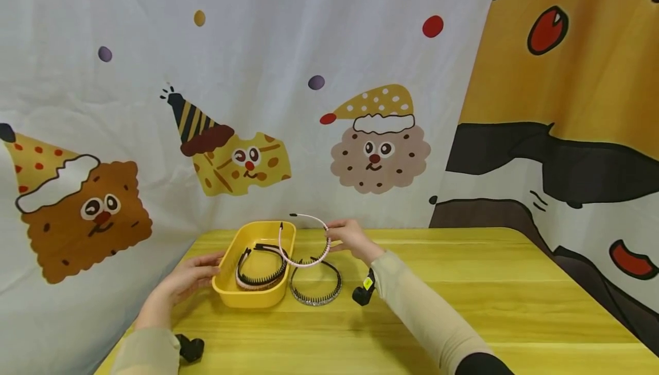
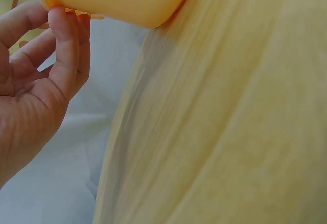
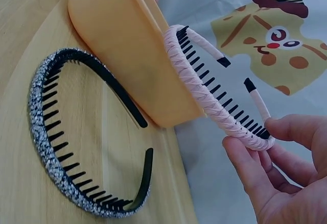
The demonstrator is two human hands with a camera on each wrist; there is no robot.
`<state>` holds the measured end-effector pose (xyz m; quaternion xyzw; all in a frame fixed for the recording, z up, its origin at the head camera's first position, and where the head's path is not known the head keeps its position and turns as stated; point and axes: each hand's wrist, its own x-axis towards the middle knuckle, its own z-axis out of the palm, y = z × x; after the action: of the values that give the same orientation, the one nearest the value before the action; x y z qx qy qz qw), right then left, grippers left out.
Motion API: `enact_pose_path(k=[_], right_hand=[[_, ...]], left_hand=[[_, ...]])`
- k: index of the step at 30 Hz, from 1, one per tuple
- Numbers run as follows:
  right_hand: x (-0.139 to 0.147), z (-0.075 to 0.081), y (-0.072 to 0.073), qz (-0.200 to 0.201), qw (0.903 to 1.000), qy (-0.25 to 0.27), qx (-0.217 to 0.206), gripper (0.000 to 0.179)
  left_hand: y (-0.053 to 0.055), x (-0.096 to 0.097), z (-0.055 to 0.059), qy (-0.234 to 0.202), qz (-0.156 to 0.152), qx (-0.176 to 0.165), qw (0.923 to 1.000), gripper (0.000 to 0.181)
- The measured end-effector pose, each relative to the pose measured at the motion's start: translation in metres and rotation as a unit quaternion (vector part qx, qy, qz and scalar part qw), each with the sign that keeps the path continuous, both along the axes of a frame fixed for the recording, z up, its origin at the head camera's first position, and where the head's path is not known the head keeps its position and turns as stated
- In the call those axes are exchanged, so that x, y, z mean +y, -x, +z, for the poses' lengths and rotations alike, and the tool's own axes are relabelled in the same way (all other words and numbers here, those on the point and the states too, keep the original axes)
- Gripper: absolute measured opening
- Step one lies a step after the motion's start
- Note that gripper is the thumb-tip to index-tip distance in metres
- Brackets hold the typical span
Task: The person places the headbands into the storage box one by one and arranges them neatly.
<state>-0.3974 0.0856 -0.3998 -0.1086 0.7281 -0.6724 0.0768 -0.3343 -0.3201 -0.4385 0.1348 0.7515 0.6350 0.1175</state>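
My right hand point(image 3: 286, 173) pinches a pink wrapped headband point(image 3: 199, 91) with black teeth by one side. In the head view, this headband is held up beside the right rim of a yellow plastic tub point(image 1: 252, 299). At the tub's left side, my left hand point(image 2: 38, 76) grips the rim between thumb and fingers. Inside the tub lie a black toothed headband point(image 1: 255, 281) and a lighter, pinkish one, partly hidden beneath it. A black headband with silver glitter point(image 3: 42, 132) rests on the table, right of the tub.
The tub stands on a yellow wood-grain table point(image 1: 412, 243), near its far left part. Behind the table hangs a white cloth point(image 1: 304, 152) printed with cartoon figures. Black wrist cameras show below each forearm.
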Motion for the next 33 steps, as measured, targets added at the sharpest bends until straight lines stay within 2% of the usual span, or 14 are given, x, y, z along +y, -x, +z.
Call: enact_pose_path(k=[11, 21, 33], right_hand=[[-0.014, 0.005, 0.0, 0.004, 1.0, 0.0, -0.005, 0.033], [-0.033, 0.014, 0.002, 0.012, 0.9999, 0.0, 0.0, 0.033], [-0.055, 0.015, -0.001, 0.021, 0.9998, 0.002, 0.001, 0.031]], left_hand=[[0.001, -0.001, -0.001, 0.001, -0.003, 0.003, 1.0, 0.063], [0.003, -0.002, -0.001, 0.009, 0.007, 0.0, 0.9999, 0.064], [0.001, 0.0, 0.001, 0.014, 0.014, -0.001, 0.9998, 0.062]])
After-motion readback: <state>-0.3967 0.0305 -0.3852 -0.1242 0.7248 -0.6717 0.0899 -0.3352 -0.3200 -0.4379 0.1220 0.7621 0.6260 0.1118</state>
